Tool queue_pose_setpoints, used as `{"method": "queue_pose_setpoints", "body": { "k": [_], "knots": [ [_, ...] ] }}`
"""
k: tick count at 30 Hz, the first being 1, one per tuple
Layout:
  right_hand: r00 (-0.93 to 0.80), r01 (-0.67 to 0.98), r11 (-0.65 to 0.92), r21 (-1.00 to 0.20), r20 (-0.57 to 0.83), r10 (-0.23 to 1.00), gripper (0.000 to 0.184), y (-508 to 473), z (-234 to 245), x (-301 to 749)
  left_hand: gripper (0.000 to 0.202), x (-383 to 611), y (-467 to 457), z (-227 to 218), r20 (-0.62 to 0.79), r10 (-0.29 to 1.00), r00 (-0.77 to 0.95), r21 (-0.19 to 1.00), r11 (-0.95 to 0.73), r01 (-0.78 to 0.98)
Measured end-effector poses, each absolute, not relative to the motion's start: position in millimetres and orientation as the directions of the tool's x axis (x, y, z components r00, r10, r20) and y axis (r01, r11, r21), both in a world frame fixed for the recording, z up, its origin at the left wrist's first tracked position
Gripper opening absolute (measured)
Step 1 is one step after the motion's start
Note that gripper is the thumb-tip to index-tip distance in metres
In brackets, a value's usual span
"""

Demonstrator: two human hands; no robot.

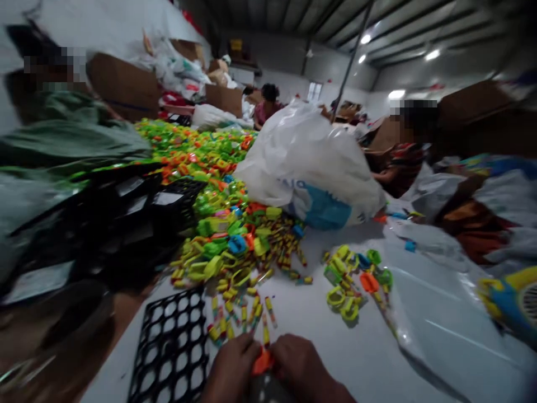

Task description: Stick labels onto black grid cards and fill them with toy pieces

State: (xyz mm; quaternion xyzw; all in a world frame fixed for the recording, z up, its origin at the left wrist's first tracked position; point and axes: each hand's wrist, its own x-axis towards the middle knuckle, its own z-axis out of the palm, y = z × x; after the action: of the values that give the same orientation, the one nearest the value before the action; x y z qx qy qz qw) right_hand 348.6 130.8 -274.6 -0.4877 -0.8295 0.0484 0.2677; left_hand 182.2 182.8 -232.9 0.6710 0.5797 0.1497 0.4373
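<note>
At the bottom middle, my left hand [235, 362] and my right hand [298, 359] come together, fingers closed on a small orange plastic piece [263, 362] between them. Its exact kind is partly hidden by the fingers. Just beyond lie several loose yellow-and-red tubes [255, 310], small and slim, one of them almost touching the fingertips. To the left of my left hand a black plastic tray [170, 341] with rows of round holes rests on the white table [335, 358]. A dark object, blurred, shows below the orange piece.
A large heap of green, yellow and orange plastic pieces [226, 224] spreads back across the table. A big white plastic bag [310, 162] stands behind it. On the right are a small pile of yellow rings [344, 285] and plastic sheeting [444, 313]. Other people sit further off.
</note>
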Motion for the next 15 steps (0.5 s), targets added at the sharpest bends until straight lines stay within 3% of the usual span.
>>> {"method": "queue_pose_setpoints", "body": {
  "k": [4, 6, 10, 12, 15],
  "knots": [
    [-0.363, 0.832, 0.496, -0.248, 0.432, 0.826, 0.017, 137.9, -268.3, 391.8, 0.044, 185.6, 174.5, -221.5, -0.256, 0.943, 0.211, 0.8, 0.085, 0.593],
    [-0.285, 0.873, 0.438, -0.212, 0.506, 0.814, 0.024, 148.9, -261.1, 431.8, 0.043, 182.4, 173.0, -216.7, -0.192, 0.965, 0.177, 0.824, 0.061, 0.563],
    [0.019, 0.985, 0.087, -0.147, 0.599, 0.801, 0.035, 168.0, -249.9, 478.9, 0.034, 172.2, 176.6, -218.6, -0.006, 0.988, 0.152, 0.83, -0.08, 0.552],
    [0.122, 0.965, 0.033, -0.259, 0.56, 0.82, 0.035, 179.5, -248.0, 465.0, 0.032, 172.0, 183.1, -221.6, 0.065, 0.987, 0.146, 0.805, -0.139, 0.577],
    [0.085, 0.858, 0.15, -0.492, 0.422, 0.903, 0.03, 206.5, -251.2, 411.8, 0.034, 179.2, 199.3, -225.2, 0.162, 0.981, 0.102, 0.718, -0.189, 0.67]
  ]
}}
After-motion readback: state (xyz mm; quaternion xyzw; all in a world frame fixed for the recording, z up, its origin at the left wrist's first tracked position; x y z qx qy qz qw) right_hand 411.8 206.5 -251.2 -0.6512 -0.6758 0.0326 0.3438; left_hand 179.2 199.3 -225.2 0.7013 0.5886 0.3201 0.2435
